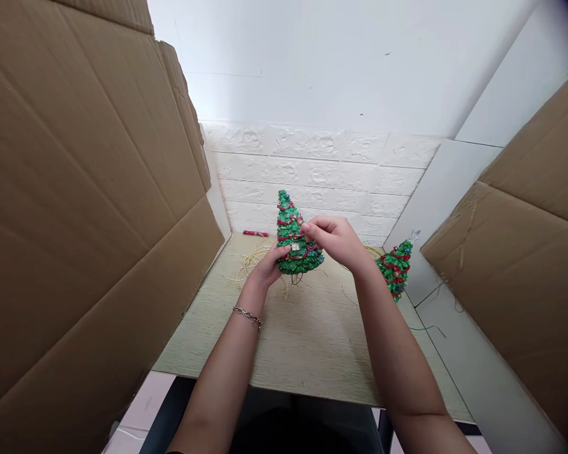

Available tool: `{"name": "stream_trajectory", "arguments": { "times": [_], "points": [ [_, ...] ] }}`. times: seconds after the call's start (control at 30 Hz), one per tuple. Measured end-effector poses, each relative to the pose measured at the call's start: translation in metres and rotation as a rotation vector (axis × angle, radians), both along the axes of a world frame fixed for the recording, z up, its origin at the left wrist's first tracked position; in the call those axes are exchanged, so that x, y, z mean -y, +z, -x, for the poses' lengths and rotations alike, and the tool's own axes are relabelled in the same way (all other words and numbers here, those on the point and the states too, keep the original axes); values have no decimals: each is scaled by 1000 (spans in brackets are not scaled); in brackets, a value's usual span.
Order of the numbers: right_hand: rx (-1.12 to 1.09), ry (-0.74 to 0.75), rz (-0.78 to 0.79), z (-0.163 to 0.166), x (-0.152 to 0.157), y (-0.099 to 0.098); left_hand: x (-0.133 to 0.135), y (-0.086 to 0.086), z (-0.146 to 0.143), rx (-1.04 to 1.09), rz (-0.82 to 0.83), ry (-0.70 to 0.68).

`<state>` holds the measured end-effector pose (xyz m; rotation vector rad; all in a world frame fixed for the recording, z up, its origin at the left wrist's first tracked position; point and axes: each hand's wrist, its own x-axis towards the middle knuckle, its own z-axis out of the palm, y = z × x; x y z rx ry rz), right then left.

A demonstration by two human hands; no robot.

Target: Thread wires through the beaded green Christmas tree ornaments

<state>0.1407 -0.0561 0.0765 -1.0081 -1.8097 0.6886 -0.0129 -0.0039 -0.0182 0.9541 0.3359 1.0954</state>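
Observation:
A small green Christmas tree ornament (pixel 288 230) with red garland and coloured baubles is held up over the table, tilted slightly. My left hand (pixel 269 265) grips it by the lower left side, thumb on the front near a small pale square piece (pixel 295 247). My right hand (pixel 334 236) is at the tree's right side, its thumb and forefinger pinched together against the branches; whatever is between them is too small to make out. Dark thin wire loops (pixel 296 279) hang below the tree's base.
A second decorated tree (pixel 397 268) with a clear star stands at the right, partly behind my right forearm. Loose yellow wires (pixel 250 268) and a red stick-like item (pixel 255 233) lie at the back left. Cardboard walls (pixel 99 189) flank the table (pixel 312 353); a white brick-pattern wall (pixel 312 164) closes the back.

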Motion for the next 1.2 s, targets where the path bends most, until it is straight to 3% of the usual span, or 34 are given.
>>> {"name": "stream_trajectory", "arguments": {
  "times": [0.2,0.6,0.77,0.9,0.97,1.07,1.13,1.2],
  "points": [
    [-59,54,90,-1,-10,-6,0,0,0,4,6,1],
    [188,-168,105,-7,-17,-15,0,1,3,8,31,1],
    [43,-153,72,-4,-21,-17,3,6,4,32,11,26],
    [-20,-299,40,-6,-30,-23,7,13,4,86,25,89],
    [99,-408,41,-8,-36,-29,7,16,6,133,36,151],
    [493,-507,105,-9,-45,-41,5,18,12,190,74,261],
    [750,-456,177,-5,-50,-52,2,17,17,216,105,309],
    [873,-333,246,3,-55,-65,-1,17,21,251,131,322]
  ]
}}
